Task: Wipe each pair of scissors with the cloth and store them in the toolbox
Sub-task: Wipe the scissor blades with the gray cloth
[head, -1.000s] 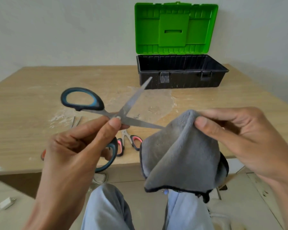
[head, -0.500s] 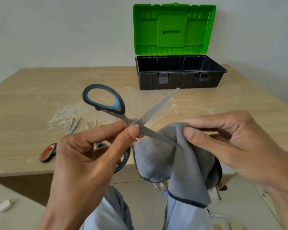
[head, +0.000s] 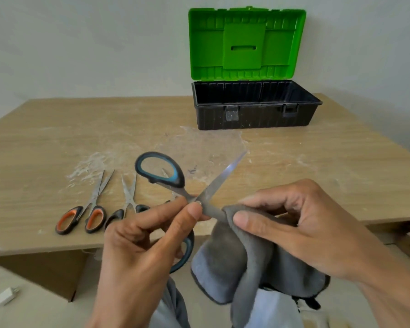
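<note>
My left hand (head: 140, 252) pinches the blue-and-black scissors (head: 166, 176) near the pivot, blades spread apart. One blade points up and to the right; the other runs into the grey cloth (head: 237, 263). My right hand (head: 294, 228) grips the cloth, pinched around that lower blade close to the pivot. The cloth hangs down over my lap. The toolbox (head: 253, 114) stands open at the back of the table, black tray and green lid upright; its inside looks empty.
Orange-handled scissors (head: 83, 216) and black-handled scissors (head: 128, 204) lie on the wooden table (head: 57, 143) at the left, near the front edge. White dusty smears mark the table's middle. A white charger (head: 4, 297) lies on the lower surface at the bottom left.
The scissors and both hands shifted right. My right hand slid the cloth along the lower blade toward the pivot, so the hands now nearly touch. More of the table scissors show.
</note>
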Tool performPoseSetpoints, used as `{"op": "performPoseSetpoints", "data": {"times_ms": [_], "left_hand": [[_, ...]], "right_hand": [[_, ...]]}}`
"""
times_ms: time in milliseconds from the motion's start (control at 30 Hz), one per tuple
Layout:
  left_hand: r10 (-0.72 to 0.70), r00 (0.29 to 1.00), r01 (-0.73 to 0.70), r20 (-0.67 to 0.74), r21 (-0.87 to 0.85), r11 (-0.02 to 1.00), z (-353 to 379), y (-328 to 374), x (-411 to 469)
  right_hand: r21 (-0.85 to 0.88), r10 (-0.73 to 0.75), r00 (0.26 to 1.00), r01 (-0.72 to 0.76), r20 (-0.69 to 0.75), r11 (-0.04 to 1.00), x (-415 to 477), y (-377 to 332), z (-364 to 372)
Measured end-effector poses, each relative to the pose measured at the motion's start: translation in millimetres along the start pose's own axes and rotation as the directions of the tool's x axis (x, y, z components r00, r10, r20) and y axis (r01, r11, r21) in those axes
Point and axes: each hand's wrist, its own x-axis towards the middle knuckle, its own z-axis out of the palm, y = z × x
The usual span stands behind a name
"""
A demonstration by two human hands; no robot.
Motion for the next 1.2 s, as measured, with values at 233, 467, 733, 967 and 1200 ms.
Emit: {"op": "performPoseSetpoints", "data": {"times_ms": [233, 467, 733, 967, 1200], "left_hand": [[-0.255, 0.963, 0.262, 0.088, -0.081, 0.962, -2.4, -6.6, 2.9], [0.021, 1.0, -0.024, 0.018, 0.135, 0.991, 1.0, -0.5, -3.2], [-0.158, 0.987, 0.157, 0.004, -0.134, 0.978, 7.2, -2.5, 0.0], [-0.208, 0.978, 0.21, 0.031, -0.181, 0.961, 4.1, 0.5, -0.2], [-0.194, 0.98, 0.198, 0.044, -0.169, 0.966, 6.5, 0.8, -1.5]], "right_hand": [[0.001, 0.006, 0.999, -0.006, -0.033, 1.0, 1.5, 8.5, 4.7], [0.049, -0.015, 0.988, 0.023, -0.154, 0.999, -4.9, 9.3, -3.1], [-0.093, 0.02, 0.999, -0.017, 0.035, 0.996, -3.1, 17.1, 11.3], [0.01, 0.099, 0.993, -0.099, 0.062, 0.995, -4.9, 20.9, 2.9], [0.005, 0.124, 0.98, -0.126, 0.154, 0.992, -1.7, 16.0, 2.9]]}}
